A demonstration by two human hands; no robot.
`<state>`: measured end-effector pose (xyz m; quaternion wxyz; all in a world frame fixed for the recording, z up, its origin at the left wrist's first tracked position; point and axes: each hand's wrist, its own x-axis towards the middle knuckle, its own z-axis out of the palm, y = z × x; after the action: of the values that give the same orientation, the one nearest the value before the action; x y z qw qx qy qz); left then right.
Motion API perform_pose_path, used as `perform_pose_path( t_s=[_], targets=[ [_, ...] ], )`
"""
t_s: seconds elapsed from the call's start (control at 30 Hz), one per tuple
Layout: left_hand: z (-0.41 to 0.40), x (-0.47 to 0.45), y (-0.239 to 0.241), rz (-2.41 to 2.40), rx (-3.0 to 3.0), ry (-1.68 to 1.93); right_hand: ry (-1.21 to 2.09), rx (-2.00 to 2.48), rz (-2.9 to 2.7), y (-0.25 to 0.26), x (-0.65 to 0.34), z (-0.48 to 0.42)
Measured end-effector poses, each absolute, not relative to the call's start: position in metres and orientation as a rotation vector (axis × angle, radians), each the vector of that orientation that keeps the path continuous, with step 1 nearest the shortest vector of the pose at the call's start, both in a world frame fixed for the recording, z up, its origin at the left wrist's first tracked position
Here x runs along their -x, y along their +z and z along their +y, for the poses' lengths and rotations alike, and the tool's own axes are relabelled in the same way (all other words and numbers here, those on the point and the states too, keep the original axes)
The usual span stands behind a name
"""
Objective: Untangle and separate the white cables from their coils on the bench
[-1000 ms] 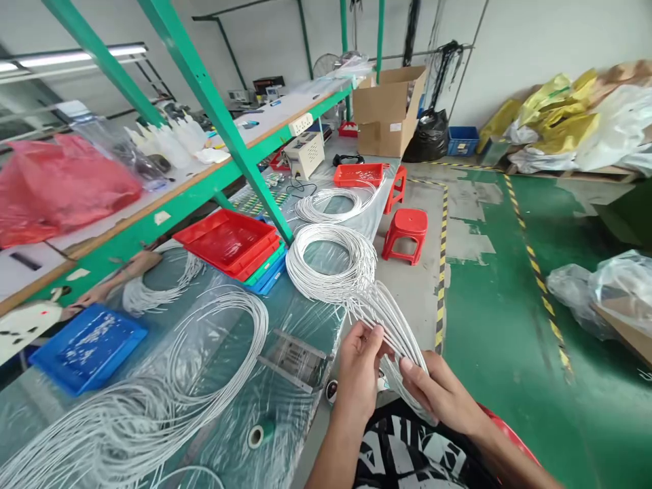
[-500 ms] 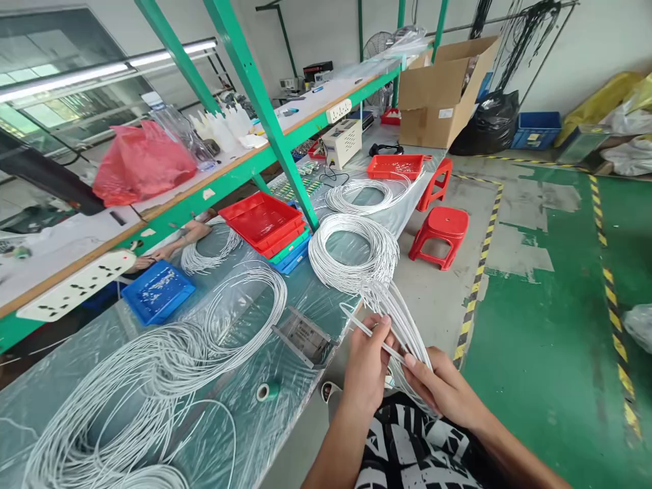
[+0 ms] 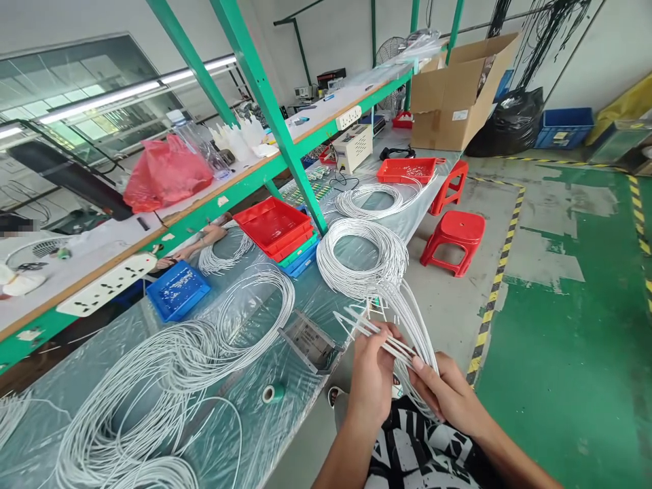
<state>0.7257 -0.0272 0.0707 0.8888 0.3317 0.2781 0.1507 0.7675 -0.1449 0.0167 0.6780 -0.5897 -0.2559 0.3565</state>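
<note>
My left hand (image 3: 373, 375) is closed in a pinch on a few white wire ends (image 3: 365, 327) that stick out to the upper left. My right hand (image 3: 444, 394) is closed around the bundle of white wires (image 3: 413, 324) hanging off the table edge. That bundle runs up into a white wire coil (image 3: 363, 257) lying on the plastic-covered table (image 3: 239, 380). A large loose heap of white wires (image 3: 168, 380) lies on the table to the left.
A metal jig (image 3: 312, 343) and a green tape roll (image 3: 271, 392) lie near the table edge. Red trays (image 3: 275, 225), a blue tray (image 3: 178, 291), another person's hand (image 3: 208, 235), green shelf posts (image 3: 275, 115), red stools (image 3: 452, 238) and a cardboard box (image 3: 453, 95) surround the spot.
My left hand has drawn several wire ends out of the bundle; they now stick out further to the left. The view swung left and slightly down.
</note>
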Motion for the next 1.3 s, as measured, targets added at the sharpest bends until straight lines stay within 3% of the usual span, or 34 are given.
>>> perform_pose_path(
  t_s=[1.3],
  targets=[
    [-0.019, -0.74, 0.061, 0.614, -0.73, 0.31, 0.769, 1.388, -0.689, 0.01, -0.78, -0.147]
  ],
)
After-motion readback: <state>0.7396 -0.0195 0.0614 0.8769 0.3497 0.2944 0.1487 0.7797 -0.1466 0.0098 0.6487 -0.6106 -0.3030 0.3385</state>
